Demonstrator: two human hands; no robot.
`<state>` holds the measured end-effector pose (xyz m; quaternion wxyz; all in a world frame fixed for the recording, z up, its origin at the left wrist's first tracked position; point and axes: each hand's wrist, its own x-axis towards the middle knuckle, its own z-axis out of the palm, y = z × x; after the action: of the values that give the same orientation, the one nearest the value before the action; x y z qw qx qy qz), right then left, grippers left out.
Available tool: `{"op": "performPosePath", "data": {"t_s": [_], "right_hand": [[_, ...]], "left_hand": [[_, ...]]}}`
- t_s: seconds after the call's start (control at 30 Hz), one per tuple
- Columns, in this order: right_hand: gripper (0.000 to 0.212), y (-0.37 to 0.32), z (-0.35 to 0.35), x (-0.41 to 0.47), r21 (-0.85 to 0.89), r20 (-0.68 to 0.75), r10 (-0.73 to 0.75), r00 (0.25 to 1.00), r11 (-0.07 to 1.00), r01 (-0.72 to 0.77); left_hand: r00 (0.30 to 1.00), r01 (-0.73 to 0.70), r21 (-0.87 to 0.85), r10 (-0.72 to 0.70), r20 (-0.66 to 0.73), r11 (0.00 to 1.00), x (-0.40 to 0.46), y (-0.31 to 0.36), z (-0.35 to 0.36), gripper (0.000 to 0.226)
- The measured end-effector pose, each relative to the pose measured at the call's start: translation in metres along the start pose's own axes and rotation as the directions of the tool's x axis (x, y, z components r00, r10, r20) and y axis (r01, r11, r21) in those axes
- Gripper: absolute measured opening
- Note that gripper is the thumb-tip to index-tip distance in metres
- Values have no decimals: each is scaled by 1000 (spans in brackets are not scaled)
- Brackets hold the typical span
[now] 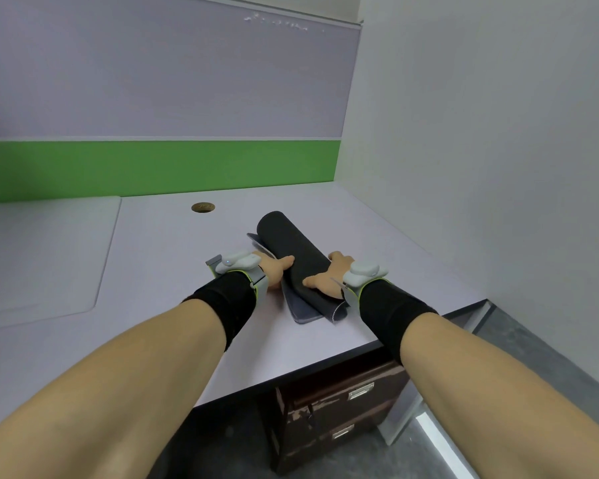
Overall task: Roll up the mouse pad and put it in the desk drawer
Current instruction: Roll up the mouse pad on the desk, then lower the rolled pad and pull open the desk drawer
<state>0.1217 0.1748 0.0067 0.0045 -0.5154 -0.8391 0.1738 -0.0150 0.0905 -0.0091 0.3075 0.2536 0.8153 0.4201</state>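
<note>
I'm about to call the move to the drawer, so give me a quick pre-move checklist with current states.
1. Dark fabric mouse pad fully rolled: not ok, a flat strip shows along its left side.
2. Left hand on the roll: ok.
3. Right hand on the roll: ok.
4. Roll supported on the white desk top: ok.
5. Brown desk drawers open: not ok, both fronts look shut.
6. Drawer room: cannot tell.
</note>
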Motion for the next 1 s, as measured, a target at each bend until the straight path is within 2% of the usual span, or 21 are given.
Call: {"op": "performPosePath", "data": {"t_s": [0.07, 0.13, 0.23, 0.33, 0.43, 0.57, 0.7, 0.83, 0.9, 1.0], "right_hand": [[88, 2, -5, 2, 83, 18, 3, 1000, 997, -4], [80, 2, -12, 3, 197, -2, -21, 1000, 980, 21], [74, 0, -19, 0, 376, 5, -72, 997, 925, 64], [78, 5, -20, -10, 497, 19, -78, 997, 866, 59], [76, 16, -22, -21, 646, 42, -107, 993, 762, 55], [51, 39, -25, -47, 740, 112, -207, 972, 670, 58], [29, 65, -27, -82, 804, 148, -238, 960, 594, 23], [22, 100, -30, -114, 886, 170, -166, 971, 457, -78], [30, 116, -28, -128, 876, 218, -157, 963, 467, -122], [34, 143, -15, -150, 797, 305, -152, 940, 582, -164]], "left_hand": [[999, -10, 58, 12, -42, 998, -1, 1, 3, 65], [997, -32, 37, 35, -62, 999, -4, 4, 4, 61], [999, -33, -189, 36, 14, 981, -9, 8, 7, 60], [997, 36, -451, -3, 75, 892, -21, 10, 9, 60], [985, 94, -537, 2, 174, 838, -35, 10, 8, 58], [924, 127, -574, 115, 366, 809, -66, 12, 13, 43], [894, 64, -614, 228, 386, 787, -100, 8, 28, 29], [871, 33, -587, 265, 414, 809, -139, -3, 40, 14], [849, 23, -550, 274, 452, 835, -159, -11, 48, 14], [816, 43, -504, 262, 516, 862, -185, -32, 63, 24]]}}
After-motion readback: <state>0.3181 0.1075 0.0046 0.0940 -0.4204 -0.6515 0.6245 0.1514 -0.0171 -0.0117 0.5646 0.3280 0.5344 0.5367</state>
